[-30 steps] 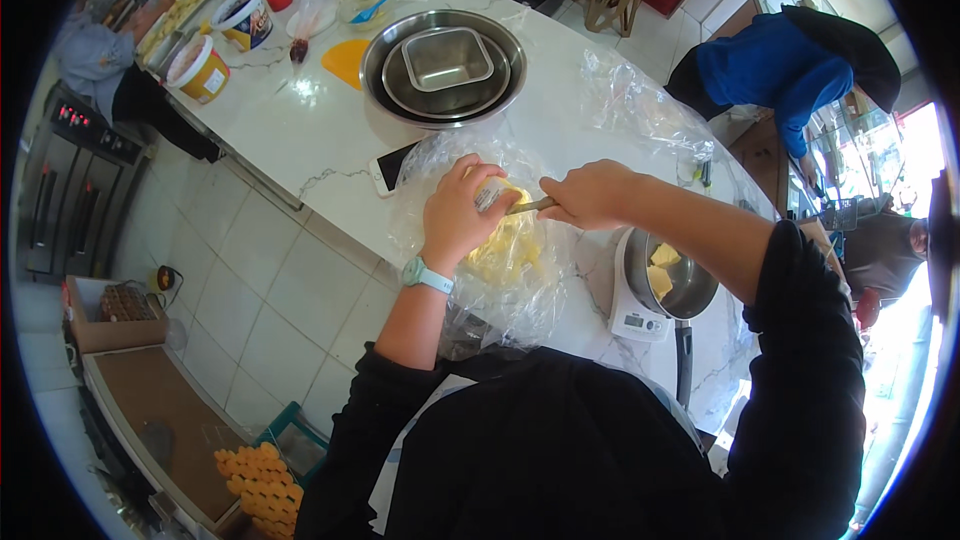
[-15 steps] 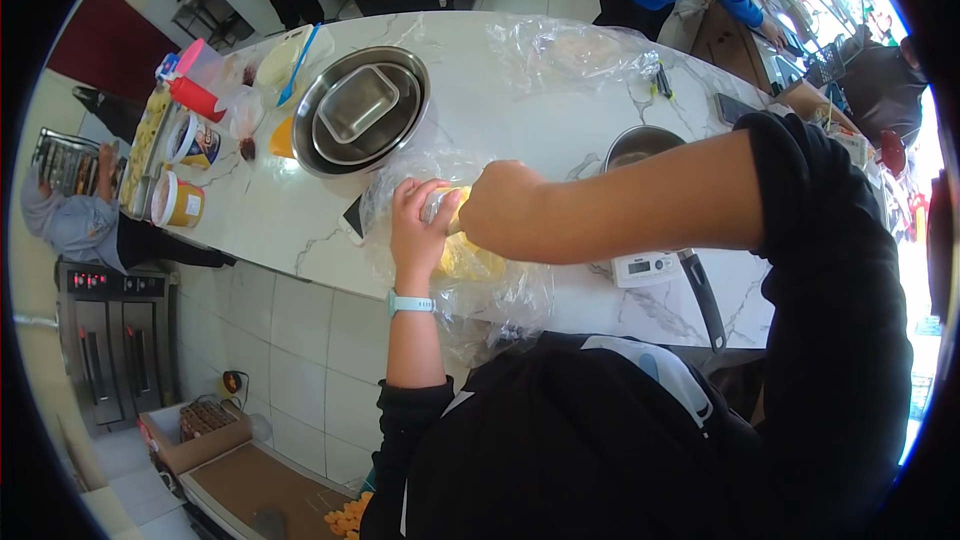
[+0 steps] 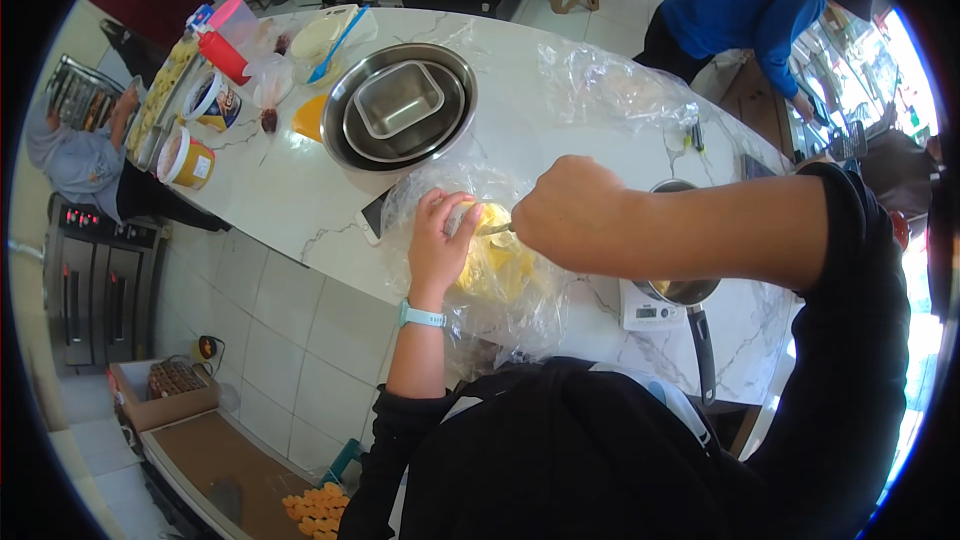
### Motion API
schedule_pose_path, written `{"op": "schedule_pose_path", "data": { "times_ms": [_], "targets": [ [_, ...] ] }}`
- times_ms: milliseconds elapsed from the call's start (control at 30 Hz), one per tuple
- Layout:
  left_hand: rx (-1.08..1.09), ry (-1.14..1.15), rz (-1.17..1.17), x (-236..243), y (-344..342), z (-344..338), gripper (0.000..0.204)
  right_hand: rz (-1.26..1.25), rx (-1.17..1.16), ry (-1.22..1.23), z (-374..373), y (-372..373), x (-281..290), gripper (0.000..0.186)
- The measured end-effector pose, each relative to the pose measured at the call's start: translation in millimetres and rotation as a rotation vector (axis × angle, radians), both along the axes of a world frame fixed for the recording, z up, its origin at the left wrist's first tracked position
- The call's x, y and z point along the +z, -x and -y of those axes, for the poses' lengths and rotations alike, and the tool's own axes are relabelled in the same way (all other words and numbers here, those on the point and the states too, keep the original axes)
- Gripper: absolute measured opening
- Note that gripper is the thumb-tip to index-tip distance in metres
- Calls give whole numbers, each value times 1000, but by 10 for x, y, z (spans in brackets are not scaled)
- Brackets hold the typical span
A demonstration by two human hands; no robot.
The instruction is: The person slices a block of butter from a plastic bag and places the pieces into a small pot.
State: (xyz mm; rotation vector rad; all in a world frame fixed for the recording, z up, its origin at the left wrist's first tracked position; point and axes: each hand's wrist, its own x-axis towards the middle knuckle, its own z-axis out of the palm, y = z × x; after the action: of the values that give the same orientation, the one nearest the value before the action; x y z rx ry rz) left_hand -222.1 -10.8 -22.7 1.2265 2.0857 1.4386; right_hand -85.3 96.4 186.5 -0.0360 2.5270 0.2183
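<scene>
In the middle of the near side of the table, a soft yellow, butter-like mass (image 3: 500, 270) sits in a spread clear plastic bag (image 3: 420, 185). My left hand (image 3: 440, 245) is curled round the bag's upper left part, thumb and fingers against the plastic and yellow mass. From the right reaches my right hand (image 3: 565, 215), closed in a fist round a thin metal utensil (image 3: 495, 229). Its tip meets the yellow mass beside my left thumb; whether it is a spoon or a knife cannot be made out. Under my right forearm, a saucepan (image 3: 690, 292) stands on a white kitchen scale (image 3: 650, 314).
Nested steel bowls (image 3: 335, 140) with a rectangular tin (image 3: 400, 100) stand beyond my left hand. A phone (image 3: 374, 218) lies by the bag. Tubs (image 3: 187, 160) and a red bottle (image 3: 222, 55) are at the left. The saucepan's handle (image 3: 705, 355) juts over the near edge. People work on both sides.
The view has shifted, so the table sits differently in the picture. My right fist has drawn a little away from my left hand, and the metal utensil now shows between them.
</scene>
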Motion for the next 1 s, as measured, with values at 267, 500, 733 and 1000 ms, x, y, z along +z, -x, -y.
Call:
{"op": "schedule_pose_path", "data": {
  "times_ms": [267, 500, 733, 1000],
  "targets": [
    [21, -27, 0, 103, -45, -6, 26, 205, -60, 101, 192, 506, 14, 7],
    [33, 32, 35, 141, -35, 15, 25, 222, -100, 127, -36, 492, -310, 8],
    [59, 18, -41, 91, -24, 35, 25, 102, -104, 206, -524, 306, -858, 31],
    [39, 52, 0, 147, -59, 16, 26, 27, -135, 329, -1032, 67, -1476, 49]
  ]
}}
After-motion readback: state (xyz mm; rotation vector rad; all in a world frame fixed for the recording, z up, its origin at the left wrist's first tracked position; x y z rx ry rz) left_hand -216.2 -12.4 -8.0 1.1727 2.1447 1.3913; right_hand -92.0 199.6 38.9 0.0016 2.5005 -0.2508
